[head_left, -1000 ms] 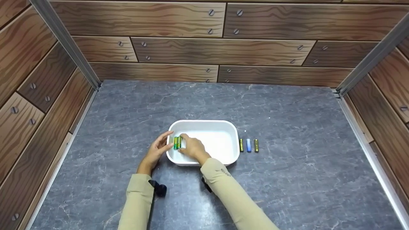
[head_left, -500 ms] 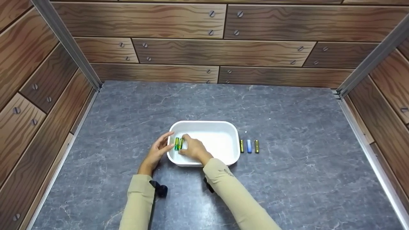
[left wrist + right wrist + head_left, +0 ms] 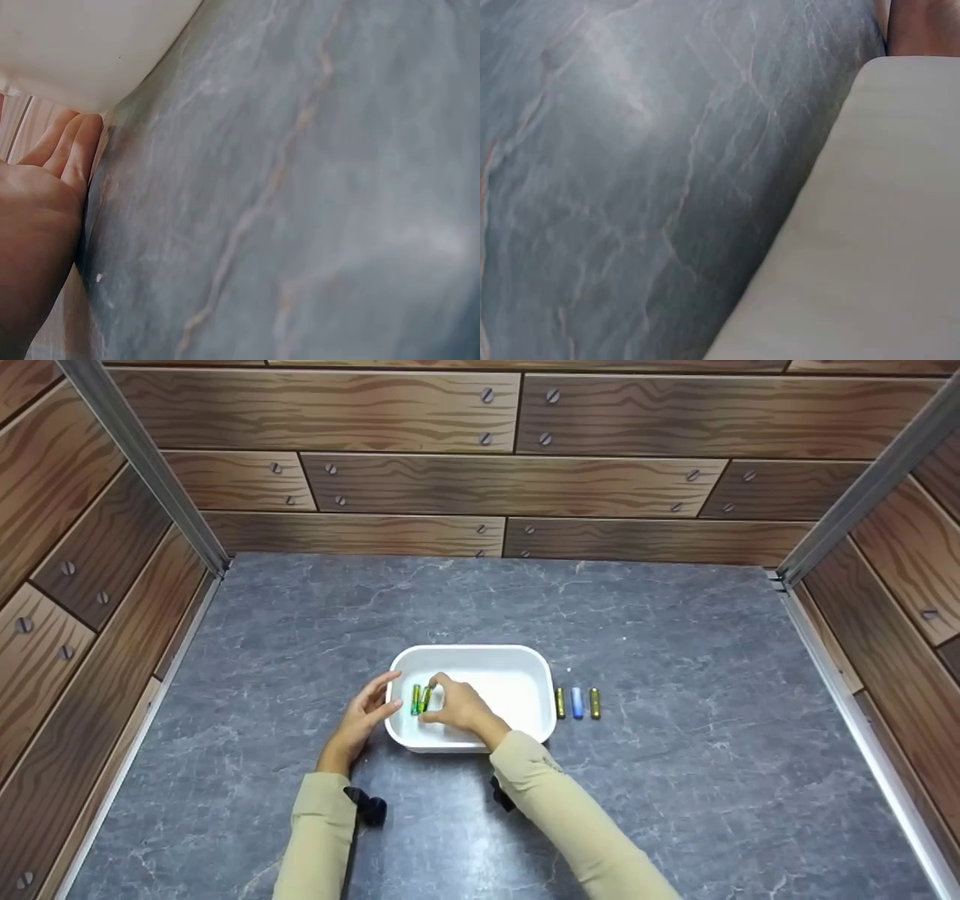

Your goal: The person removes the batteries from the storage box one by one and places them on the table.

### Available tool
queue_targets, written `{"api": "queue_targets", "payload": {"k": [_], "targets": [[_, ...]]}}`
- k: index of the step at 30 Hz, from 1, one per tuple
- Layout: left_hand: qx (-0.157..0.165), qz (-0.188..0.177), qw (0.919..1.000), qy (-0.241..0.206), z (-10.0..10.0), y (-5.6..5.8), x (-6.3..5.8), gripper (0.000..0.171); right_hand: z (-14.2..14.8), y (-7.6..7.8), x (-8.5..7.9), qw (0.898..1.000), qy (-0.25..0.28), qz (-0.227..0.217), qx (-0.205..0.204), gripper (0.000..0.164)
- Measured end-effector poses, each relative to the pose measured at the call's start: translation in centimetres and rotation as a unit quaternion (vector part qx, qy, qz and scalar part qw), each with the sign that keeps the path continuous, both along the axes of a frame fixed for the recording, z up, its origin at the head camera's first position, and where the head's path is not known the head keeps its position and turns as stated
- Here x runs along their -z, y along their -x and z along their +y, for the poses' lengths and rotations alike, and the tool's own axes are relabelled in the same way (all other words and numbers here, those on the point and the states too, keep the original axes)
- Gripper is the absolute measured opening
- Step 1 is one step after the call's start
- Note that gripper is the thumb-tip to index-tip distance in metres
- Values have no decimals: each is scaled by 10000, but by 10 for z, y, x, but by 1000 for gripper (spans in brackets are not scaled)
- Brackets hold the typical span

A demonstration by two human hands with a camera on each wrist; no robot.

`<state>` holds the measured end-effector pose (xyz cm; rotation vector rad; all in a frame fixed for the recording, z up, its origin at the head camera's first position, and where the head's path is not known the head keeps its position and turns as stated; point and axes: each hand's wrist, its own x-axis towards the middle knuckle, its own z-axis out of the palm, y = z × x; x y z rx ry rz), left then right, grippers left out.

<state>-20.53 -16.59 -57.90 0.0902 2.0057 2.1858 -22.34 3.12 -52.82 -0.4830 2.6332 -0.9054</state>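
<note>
A white rectangular tub stands on the table. My left hand rests its straight fingers and thumb against the tub's left end; in the left wrist view, those fingers reach beside the white wall. Inside the tub, toward the left, an upright-looking green-and-yellow battery lies lengthwise away from me. Just right of it is a second green-and-yellow battery, slightly slanted. My right hand reaches over the near rim and pinches this slanted battery end to end between thumb and fingertips.
Just right of the tub, a gold-green battery, a blue battery and another gold-green battery lie in a row on the dark marbled table. Wood-patterned walls enclose the back and sides.
The two batteries in the tub lay side by side; a gap has opened between them. The right one now slants, and my right hand has shifted slightly right. My left hand stays at the tub.
</note>
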Motion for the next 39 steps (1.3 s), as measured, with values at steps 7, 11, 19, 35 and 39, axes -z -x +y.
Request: {"api": "queue_targets", "payload": {"k": [7, 11, 19, 35, 39], "targets": [[-17, -65, 10000, -38, 0, 0, -1, 55, 9, -1, -8, 9999, 48, -60, -120, 51], [-30, -60, 10000, 6, 1, 0, -1, 55, 14, 0, -12, 9998, 60, -51, -174, 52], [-65, -53, 9999, 106, 1, -1, -1, 54, 24, -3, -20, 9997, 132, -18, -218, 53], [-81, -222, 9995, 206, 0, 0, -1, 55, 45, -13, -33, 9961, 705, 205, -499, 51], [-86, -197, 9996, 206, 0, 1, 0, 55, 53, -17, -35, 9954, 791, 240, -481, 50]]}}
